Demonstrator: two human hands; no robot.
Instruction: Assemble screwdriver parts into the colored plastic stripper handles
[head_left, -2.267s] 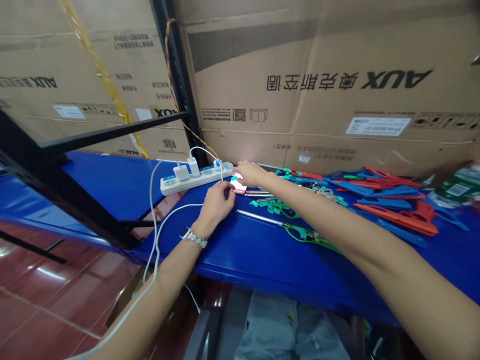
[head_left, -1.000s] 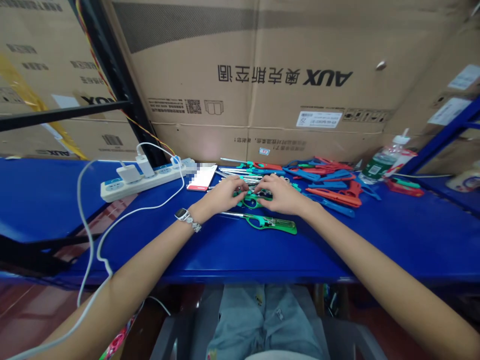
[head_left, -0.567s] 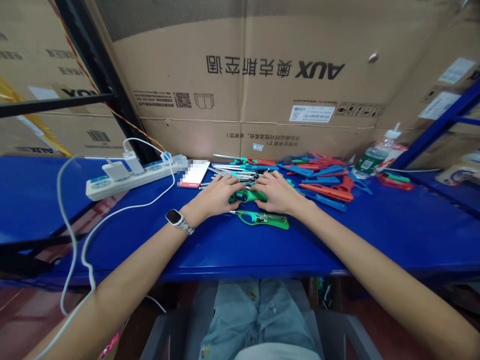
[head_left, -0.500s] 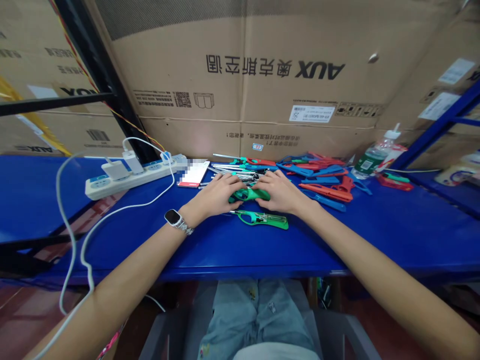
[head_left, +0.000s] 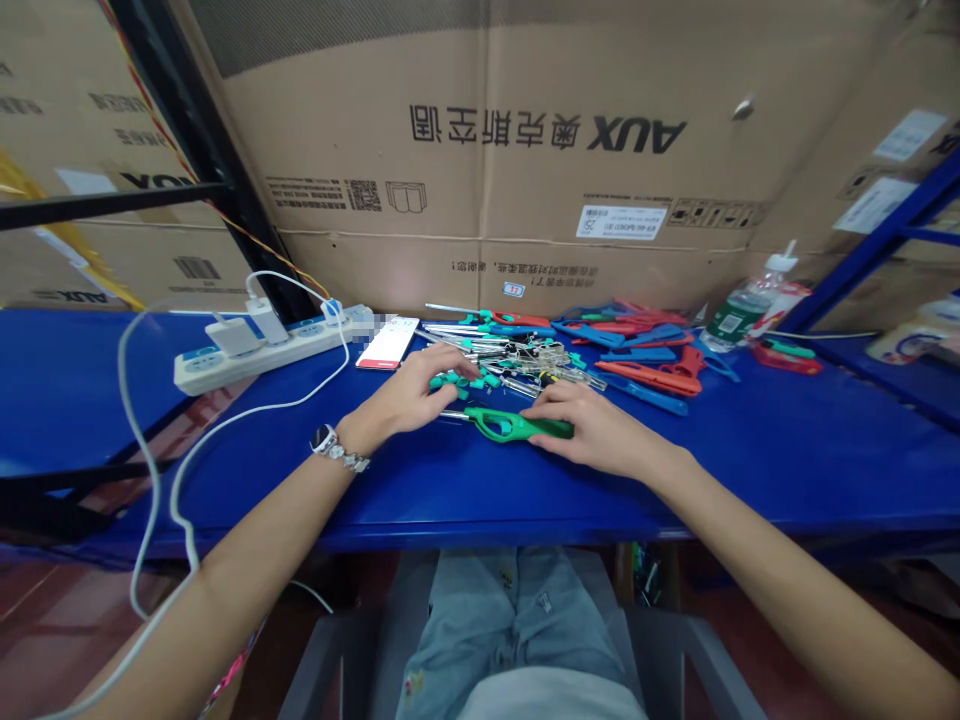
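A green long-nosed lighter [head_left: 504, 425] lies crosswise near the front of the blue table, its metal nozzle pointing left. My right hand [head_left: 604, 425] grips the handle end, thumb below and fingers above. My left hand [head_left: 412, 392] hovers by the nozzle tip with thumb and fingers apart, holding nothing I can see. Just beyond its fingertips are small teal plastic parts [head_left: 489, 378], partly covered by the hand. Behind both hands spreads a heap of metal nozzles and clear inner parts [head_left: 525, 352].
Blue and red lighter shells [head_left: 649, 375] are piled to the right, near a plastic bottle [head_left: 739, 315]. On the left are a phone [head_left: 388, 343], a power strip [head_left: 277, 350] with chargers, and a looping white cable [head_left: 225, 425]. Cardboard [head_left: 360, 270] stands along the back edge.
The green shell piece held in both hands is now over the lighter that lay with its inside showing. My right hand came down onto its handle; my left hand moved left and opened.
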